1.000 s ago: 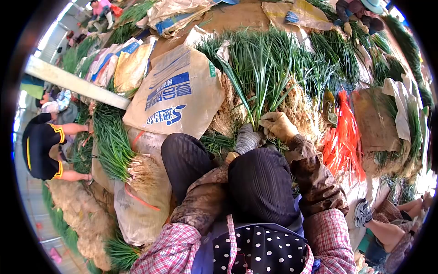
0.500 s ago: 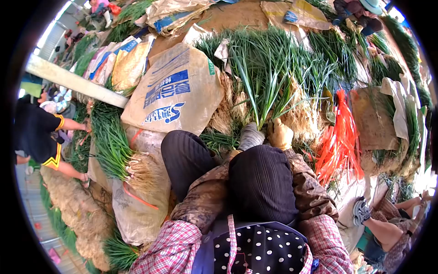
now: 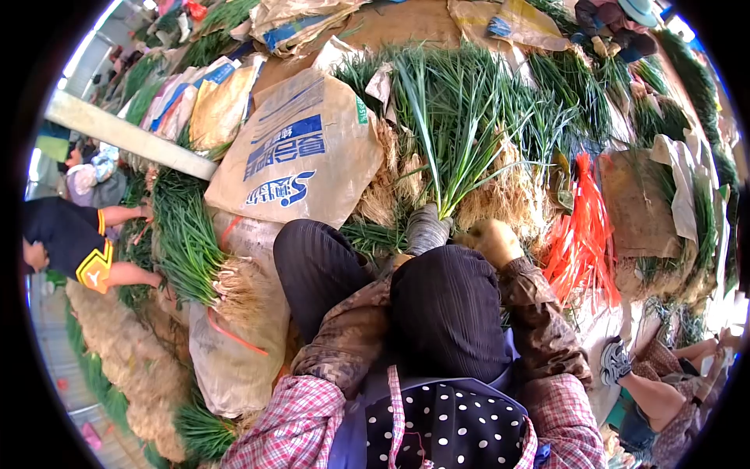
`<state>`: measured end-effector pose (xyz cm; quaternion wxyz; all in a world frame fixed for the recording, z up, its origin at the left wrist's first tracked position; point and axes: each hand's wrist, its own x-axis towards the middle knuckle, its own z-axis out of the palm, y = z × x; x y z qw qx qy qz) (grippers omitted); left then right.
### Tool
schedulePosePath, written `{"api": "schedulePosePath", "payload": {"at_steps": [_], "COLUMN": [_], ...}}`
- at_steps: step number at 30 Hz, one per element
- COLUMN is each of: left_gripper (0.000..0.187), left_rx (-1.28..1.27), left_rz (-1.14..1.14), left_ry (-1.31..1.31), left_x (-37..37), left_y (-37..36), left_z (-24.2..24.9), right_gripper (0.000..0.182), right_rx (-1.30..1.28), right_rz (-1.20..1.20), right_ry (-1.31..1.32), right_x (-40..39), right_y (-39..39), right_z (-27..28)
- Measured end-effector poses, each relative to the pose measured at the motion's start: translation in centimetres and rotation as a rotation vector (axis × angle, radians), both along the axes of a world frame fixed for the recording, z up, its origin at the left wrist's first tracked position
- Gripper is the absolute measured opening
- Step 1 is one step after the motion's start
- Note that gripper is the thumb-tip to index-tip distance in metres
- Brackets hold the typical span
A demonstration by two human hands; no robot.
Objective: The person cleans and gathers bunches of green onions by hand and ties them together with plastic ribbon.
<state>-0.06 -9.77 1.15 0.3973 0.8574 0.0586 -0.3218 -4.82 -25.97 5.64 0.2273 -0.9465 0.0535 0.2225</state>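
My left hand [image 3: 428, 230], in a grey striped glove, is closed around the lower ends of a small bunch of green onions [image 3: 447, 176]. Their long leaves fan upward away from me. Just to the right, my right hand [image 3: 496, 241] wears a yellowish glove. Its fingers are curled in toward the bunch's base, and whatever they may hold is hidden. Beyond both hands lies a heap of green onions [image 3: 476, 90], with pale, stringy roots [image 3: 508, 191] facing me. My knee hides the lower part of the left hand and the bunch's root end.
A printed sack [image 3: 312, 148] lies left of the heap. Red plastic strips [image 3: 584, 234] hang at the right. A tied green onion bundle [image 3: 191, 242] rests on another sack [image 3: 234, 367] at left. A pole [image 3: 129, 137] crosses the upper left. Other people sit or crouch around the edges.
My right hand has moved slightly right and toward me, away from the bunch's base. The left hand still holds the bunch. The person at far left has shifted posture.
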Motion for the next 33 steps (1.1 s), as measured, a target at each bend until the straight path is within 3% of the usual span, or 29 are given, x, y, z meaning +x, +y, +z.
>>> {"api": "schedulePosePath", "payload": {"at_steps": [2,4,6,7,11,14,15,19,21,23,25,26,27,29,32,33], "left_gripper": [0.032,0.033,0.034,0.034,0.036,0.037,0.038,0.038,0.03,0.025,0.016,0.016,0.016,0.019,0.025,0.032], "left_rx": [0.008,0.022,0.027,0.032,0.042,0.052,0.053,0.061,0.063,-0.291,-0.604,-0.685,-0.765,-0.992,-1.192,-1.162], "left_rz": [-0.003,-0.014,-0.021,-0.024,-0.037,-0.043,-0.043,-0.023,-0.023,0.19,0.415,0.408,0.405,0.423,0.463,0.416], "left_ry": [-0.002,-0.01,-0.017,-0.017,-0.015,-0.011,-0.014,-0.109,-0.096,0.145,0.326,0.354,0.38,0.413,0.529,0.496], "left_x": [0.1,0.3,0.3,0.3,0.3,0.2,0.2,-0.4,-0.2,-0.5,-0.8,-0.7,-0.6,-1.0,-1.0,-1.0], "left_y": [-0.1,-0.2,-0.3,-0.3,-0.3,-0.4,-0.5,-0.8,-0.9,-1.0,-1.2,-0.9,-0.3,0.4,0.8,0.8], "left_z": [-0.1,-0.1,-0.1,-0.2,-0.4,-0.6,-0.8,-1.7,-0.9,1.2,3.1,3.6,4.2,4.4,5.4,5.8], "right_gripper": [0.047,0.044,0.042,0.041,0.036,0.033,0.028,0.018,0.014,0.007,0.012,0.014,0.018,0.024,0.031,0.032], "right_rx": [0.26,0.23,0.497,0.649,0.674,0.8,0.76,-0.22,-0.253,-0.251,-0.074,0.015,0.453,0.769,0.896,1.008], "right_rz": [-0.174,-0.295,-0.403,-0.471,-0.508,-0.55,-0.509,-0.154,-0.046,-0.015,-0.366,-0.533,-0.963,-1.057,-0.74,-0.819], "right_ry": [-0.313,-0.248,-0.28,-0.201,-0.28,-0.187,-0.262,-0.477,-0.805,-1.046,-0.822,-0.702,-0.754,-0.72,-0.344,-0.143], "right_x": [0.8,2.9,5.4,5.9,5.4,4.2,4.0,2.4,2.3,2.4,2.8,3.3,4.9,4.7,3.6,3.7], "right_y": [0.2,1.9,1.1,1.0,1.7,1.9,2.0,3.1,2.1,1.3,0.9,0.6,-0.4,-2.5,-3.3,-2.8], "right_z": [-1.3,1.4,-5.0,-5.7,-7.0,-5.6,-6.3,-3.0,-4.2,-6.0,-6.7,-7.1,-7.8,-8.3,-5.9,-4.7]}}
